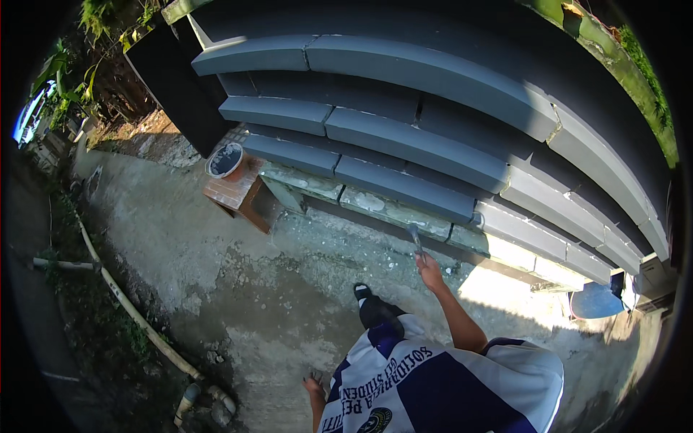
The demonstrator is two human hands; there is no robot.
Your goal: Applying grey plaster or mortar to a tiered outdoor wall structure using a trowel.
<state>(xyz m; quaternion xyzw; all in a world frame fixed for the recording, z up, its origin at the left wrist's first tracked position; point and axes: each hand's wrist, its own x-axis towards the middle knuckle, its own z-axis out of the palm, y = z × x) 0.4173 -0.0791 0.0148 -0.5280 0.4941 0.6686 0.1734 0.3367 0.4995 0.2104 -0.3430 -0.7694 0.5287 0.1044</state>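
So we've got the brush [417, 242] gripped in our right hand [429, 271], head up by the pale, patchy bottom ledge [393, 209]. Can't tell if the bristles actually touch it. Our left hand [313, 384] hangs low by our side, fingers loosely spread, nothing in it as far as we can see.

Main worry is the bucket [236, 172]. It's on the little wooden stool [243, 189] over at the left end of the ledges, looks close to the stool's edge, and is well apart from the brush. One careless knee or elbow there and we'd probably be wearing it. That gap also means a loaded brush could drip on the concrete floor [216, 278] on the way across.

The bottom ledge looks rough and flaky too, so we reckon loose bits could clog the bristles. And if the brush swings too high, it could smear the smooth grey ledge [404, 191] just above. Watch our shoe [362, 291] as well, drips could land there.
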